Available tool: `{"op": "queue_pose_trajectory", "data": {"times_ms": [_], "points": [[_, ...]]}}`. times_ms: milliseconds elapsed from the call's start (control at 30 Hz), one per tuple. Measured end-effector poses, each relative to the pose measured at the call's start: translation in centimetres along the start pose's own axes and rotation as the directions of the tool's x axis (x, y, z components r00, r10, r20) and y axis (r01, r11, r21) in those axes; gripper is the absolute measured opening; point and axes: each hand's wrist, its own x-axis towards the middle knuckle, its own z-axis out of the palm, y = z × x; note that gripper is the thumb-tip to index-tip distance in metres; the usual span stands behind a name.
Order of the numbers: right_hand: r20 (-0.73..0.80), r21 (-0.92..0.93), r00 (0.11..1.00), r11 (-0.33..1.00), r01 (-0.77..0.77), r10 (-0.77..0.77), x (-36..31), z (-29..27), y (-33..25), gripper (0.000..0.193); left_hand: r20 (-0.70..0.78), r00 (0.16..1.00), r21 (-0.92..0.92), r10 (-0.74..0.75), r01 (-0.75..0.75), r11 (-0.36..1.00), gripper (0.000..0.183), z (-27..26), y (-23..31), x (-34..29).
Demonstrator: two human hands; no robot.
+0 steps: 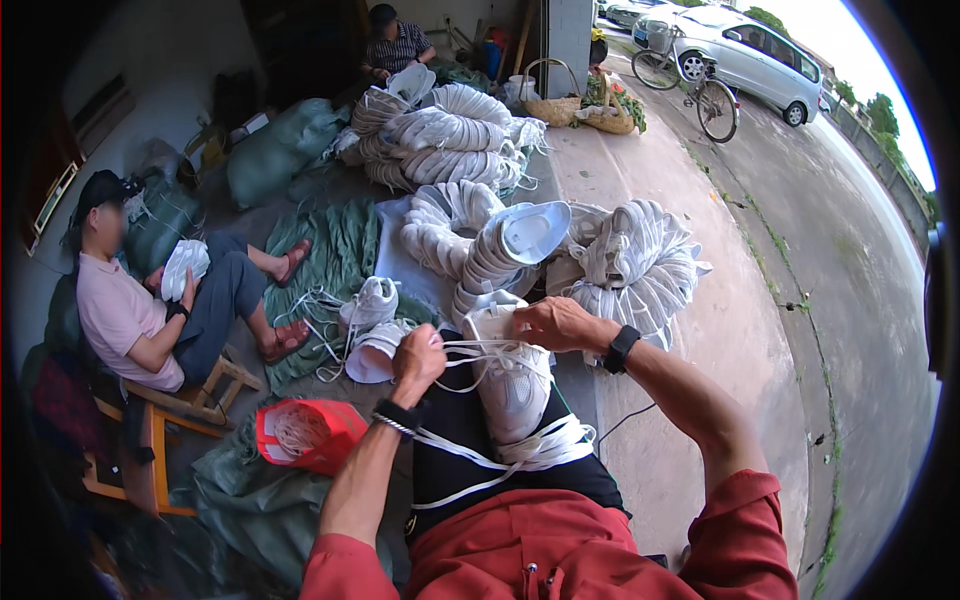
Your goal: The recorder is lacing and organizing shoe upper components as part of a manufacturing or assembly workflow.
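Red shirt point(480, 540) nearest; white shoe point(515, 392) rests on black trousers point(456, 402), apparently so the lap steadies it, left hand point(420, 356) gripping white laces point(462, 347) outstretched, right hand point(556, 324) narrowed at its opening, whether pinching lace unclear.

Upper right: a silver van point(745, 62) on the paved yard point(850, 240), with a bicycle point(716, 108) near it. Upper centre: two wicker baskets point(552, 111), one bearing leafy greens point(630, 106). Left: a seated person point(128, 310) on a wooden stool point(175, 402). In the dim background, apparently a blue container point(493, 58).
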Motion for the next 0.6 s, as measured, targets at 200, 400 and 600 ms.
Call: {"op": "queue_pose_trajectory", "data": {"times_ms": [200,400,600], "points": [[-0.2,0.52,0.98,0.848,0.1,0.007,2.8,0.8,-3.4,0.021,0.344,0.932,-0.564,-0.116,0.304,0.768,0.006,-2.2,0.9,-3.6],[-0.084,0.524,0.996,0.851,0.04,0.005,3.2,-0.4,-5.6,0.009,0.337,0.941,-0.721,0.037,0.233,0.652,0.008,-2.6,4.6,-3.2],[-0.164,0.246,0.984,0.969,-0.022,0.064,1.5,0.1,-2.7,0.008,0.336,0.941,-0.716,0.031,0.234,0.658,0.014,0.1,5.8,-1.9]]}}
